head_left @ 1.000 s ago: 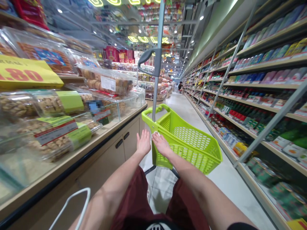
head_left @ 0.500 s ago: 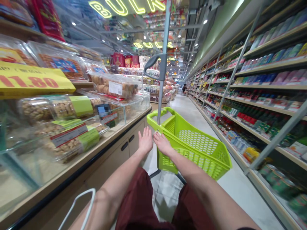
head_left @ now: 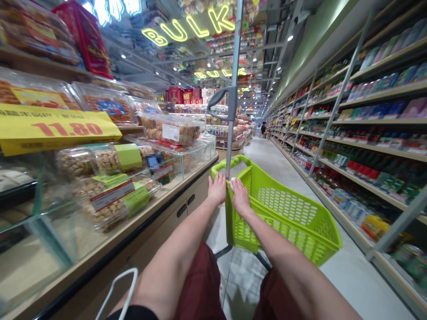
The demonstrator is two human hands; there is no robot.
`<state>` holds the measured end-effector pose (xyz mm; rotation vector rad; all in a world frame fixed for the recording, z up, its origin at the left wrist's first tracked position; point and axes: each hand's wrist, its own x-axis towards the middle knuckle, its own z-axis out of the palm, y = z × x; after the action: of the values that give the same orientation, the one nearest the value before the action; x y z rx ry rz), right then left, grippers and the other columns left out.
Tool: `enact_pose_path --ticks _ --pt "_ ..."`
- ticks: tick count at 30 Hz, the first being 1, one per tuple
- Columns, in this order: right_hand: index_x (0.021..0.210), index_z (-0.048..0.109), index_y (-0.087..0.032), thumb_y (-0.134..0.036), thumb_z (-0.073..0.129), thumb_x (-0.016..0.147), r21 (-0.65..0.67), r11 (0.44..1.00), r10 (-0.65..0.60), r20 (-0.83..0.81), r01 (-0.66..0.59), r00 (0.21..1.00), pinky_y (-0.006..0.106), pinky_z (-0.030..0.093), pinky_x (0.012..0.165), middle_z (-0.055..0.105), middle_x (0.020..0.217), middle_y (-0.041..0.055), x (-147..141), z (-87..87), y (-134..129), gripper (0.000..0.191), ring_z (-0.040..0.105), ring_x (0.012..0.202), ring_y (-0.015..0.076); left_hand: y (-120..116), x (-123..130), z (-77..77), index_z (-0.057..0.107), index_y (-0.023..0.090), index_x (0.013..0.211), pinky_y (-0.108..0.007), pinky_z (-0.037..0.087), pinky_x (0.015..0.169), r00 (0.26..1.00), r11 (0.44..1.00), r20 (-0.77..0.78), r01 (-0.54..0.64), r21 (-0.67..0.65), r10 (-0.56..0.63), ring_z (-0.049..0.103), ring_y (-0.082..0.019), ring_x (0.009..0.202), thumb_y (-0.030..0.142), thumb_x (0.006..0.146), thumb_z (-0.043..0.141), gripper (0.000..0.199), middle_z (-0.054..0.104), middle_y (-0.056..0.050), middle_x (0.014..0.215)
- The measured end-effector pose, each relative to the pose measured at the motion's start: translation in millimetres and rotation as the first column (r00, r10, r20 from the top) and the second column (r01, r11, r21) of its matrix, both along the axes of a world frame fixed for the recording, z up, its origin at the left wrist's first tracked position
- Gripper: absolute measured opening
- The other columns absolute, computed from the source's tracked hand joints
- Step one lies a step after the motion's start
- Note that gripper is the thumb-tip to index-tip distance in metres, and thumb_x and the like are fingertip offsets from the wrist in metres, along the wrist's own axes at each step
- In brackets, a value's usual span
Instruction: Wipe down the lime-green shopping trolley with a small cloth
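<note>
A bright green plastic shopping cart [head_left: 293, 231] stands in front of me, its perforated basket angled to the right. My left hand [head_left: 218, 189] is at the rear corner of the cart, fingers stretched forward and a little apart, with nothing seen in it. Close beside it, my right hand [head_left: 240, 196] is at the basket's near edge. A small crumpled white piece, perhaps a tissue [head_left: 232, 181], shows at its fingertips. Between and beyond both hands rises the cart's grey metal pole [head_left: 230, 146] with a grey loop handle [head_left: 216, 104].
A glass-edged counter on the left holds clear boxes of nuts [head_left: 110, 200], packed biscuits [head_left: 171, 129] and a yellow price sign [head_left: 60, 129]. Tall stocked shelves [head_left: 376, 124] line the right. A person [head_left: 263, 130] is far down the aisle. A white loop [head_left: 131, 284] hangs by my left arm.
The view has shifted, so the cart and shelves sit lower and farther right. Both hands have moved forward against the cart's rear, slightly farther apart. The white piece shows more clearly.
</note>
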<state>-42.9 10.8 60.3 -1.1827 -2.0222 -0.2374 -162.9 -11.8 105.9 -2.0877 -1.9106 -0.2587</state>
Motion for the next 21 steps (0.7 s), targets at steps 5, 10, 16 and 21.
enact_pose_path --ticks 5,10,16,21 --pt "0.129 0.040 -0.019 -0.005 0.033 0.081 -0.019 1.000 -0.001 0.100 0.003 0.995 0.042 0.030 0.098 0.039 0.136 0.0091 14.5 0.7 -3.9 0.050 0.033 0.125 0.0208 -3.8 -5.8 -1.1 0.019 0.012 0.139 -0.060 0.002 0.103 1.000 1.000 -0.026 0.000 -0.001 0.000 0.005 -0.028 0.135 0.015 0.077 0.033 0.064 0.014 -0.011 0.147" --pt "0.133 0.034 -0.021 -0.003 0.031 0.079 0.077 0.996 -0.049 0.083 0.042 0.995 0.042 0.031 0.098 0.041 0.135 0.0092 56.7 -27.3 -14.4 0.057 0.033 0.124 0.0200 -17.0 -10.4 -2.1 0.019 0.011 0.139 -0.059 0.004 0.104 0.999 0.999 -0.040 0.017 0.033 -0.015 0.007 -0.027 0.134 0.012 0.076 0.032 0.064 0.014 -0.011 0.147" --pt "0.131 0.038 -0.021 -0.002 0.028 0.077 0.049 0.993 -0.113 0.093 0.109 0.989 0.048 0.027 0.099 0.043 0.133 0.0096 69.3 -42.5 -15.4 0.058 0.032 0.125 0.0236 -33.7 -8.9 -3.2 0.021 0.010 0.138 -0.057 0.003 0.105 0.999 0.998 -0.029 0.019 0.059 -0.018 0.010 -0.029 0.134 0.014 0.078 0.031 0.061 0.019 -0.012 0.145" --pt "0.129 0.042 -0.021 -0.002 0.031 0.076 -0.007 0.992 -0.122 0.058 0.122 0.991 0.045 0.032 0.096 0.047 0.129 0.0108 60.8 -34.2 -4.4 0.057 0.042 0.117 0.0240 -39.2 -11.3 -2.6 0.029 0.013 0.136 -0.056 -0.001 0.106 1.000 1.000 -0.028 0.014 0.019 -0.013 0.025 -0.031 0.128 0.014 0.075 0.036 0.061 0.018 -0.010 0.146"
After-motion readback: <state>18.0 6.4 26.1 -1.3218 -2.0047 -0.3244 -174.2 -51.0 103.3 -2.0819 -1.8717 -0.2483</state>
